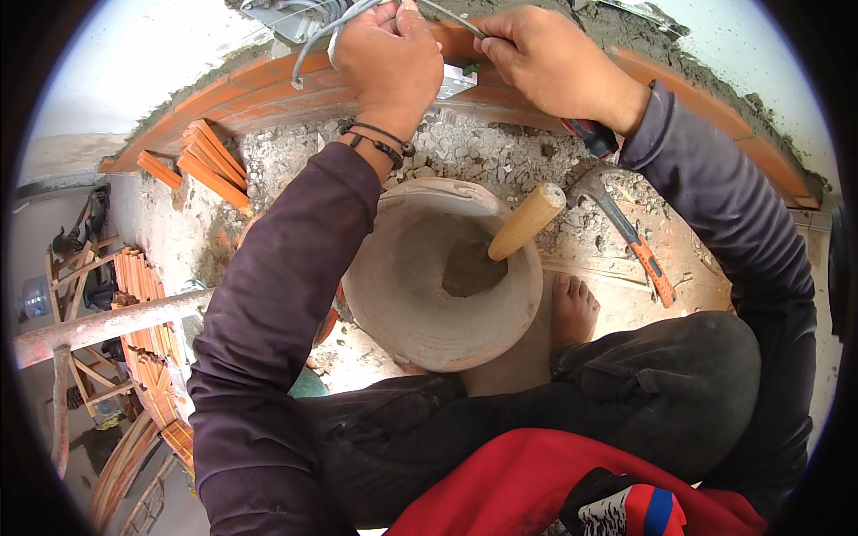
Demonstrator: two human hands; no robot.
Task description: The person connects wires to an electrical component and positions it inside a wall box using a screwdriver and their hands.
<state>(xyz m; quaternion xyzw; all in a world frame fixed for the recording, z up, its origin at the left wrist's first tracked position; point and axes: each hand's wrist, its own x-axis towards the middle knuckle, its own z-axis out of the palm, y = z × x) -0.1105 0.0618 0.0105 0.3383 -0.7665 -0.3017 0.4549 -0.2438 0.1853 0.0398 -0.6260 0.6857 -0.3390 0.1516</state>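
My left hand [387, 67] is closed on grey cables [308, 49] at an electrical box [281, 18] in the wall at the top. To its right, my right hand [559, 67] pinches a grey cable. Below them is a low brick course [232, 94] edged with wet mortar. A screwdriver-like tool [590, 138] with a black-and-red handle lies just under my right hand. A large worn basin [402, 286] between my legs holds a little grey paste [465, 272] and a thick wooden handle [523, 223]. A claw hammer [643, 259] lies to the right.
Loose bricks [206, 170] stand at the upper left on rubble-strewn ground [304, 152]. A scaffold bar [116, 326], stacked bricks [138, 286], wooden frames and a water jug [34, 299] are at the left. My bare foot [572, 313] rests right of the basin.
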